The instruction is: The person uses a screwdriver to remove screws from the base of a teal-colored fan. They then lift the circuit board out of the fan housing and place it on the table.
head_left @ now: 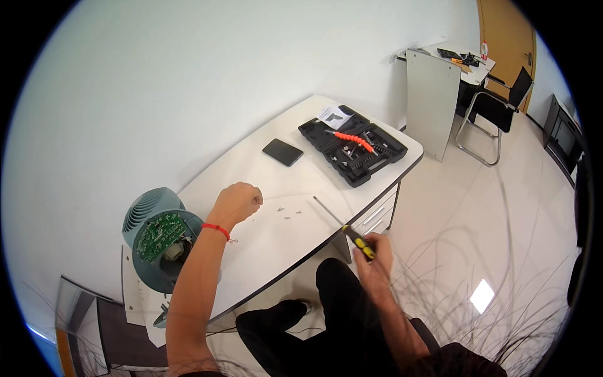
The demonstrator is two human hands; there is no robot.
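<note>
My right hand point(375, 257) grips a screwdriver point(358, 241) by its black and yellow handle, past the table's front edge. Its long thin shaft points up and left over the white tabletop. My left hand point(239, 202), with a red cord round the wrist, is curled closed above the table; whatever its fingers may hold is hidden. Between the hands lie several small screws point(289, 217). Left of my left forearm is an opened grey-green round appliance point(151, 274) with a green circuit board point(164, 235) exposed. My forearm covers part of it.
A black tool case point(356, 176) lies open at the table's far right, with an orange flexible shaft point(353, 139) and a paper sheet point(333, 117) on it. A dark phone point(282, 152) lies near the wall side. Beyond stand a black chair point(499, 112) and another desk point(433, 94).
</note>
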